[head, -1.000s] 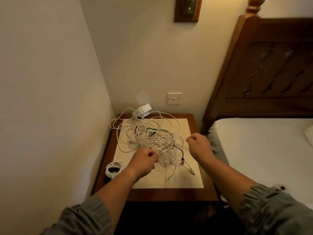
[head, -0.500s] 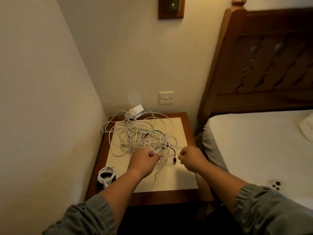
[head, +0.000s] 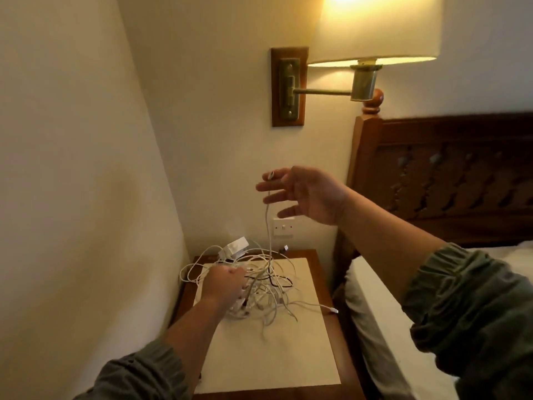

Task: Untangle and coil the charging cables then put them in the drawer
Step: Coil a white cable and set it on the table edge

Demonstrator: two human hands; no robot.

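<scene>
The right hand [head: 311, 194] is raised, three fingers spread straight, thumb and forefinger pinching the plug end of one white cable [head: 268, 226]. It hangs down into the single tangle of cables [head: 268, 287] on the worktop [head: 274, 393]. The left hand [head: 225, 284] grips that tangle with curled fingers. The strands are too knotted to count. One white adapter [head: 236, 246] lies behind.

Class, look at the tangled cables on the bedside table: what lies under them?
A cream mat lies under the tangled cables, on the wooden bedside table. The left hand covers part of the tangle, so what lies beneath there is hidden.
</scene>
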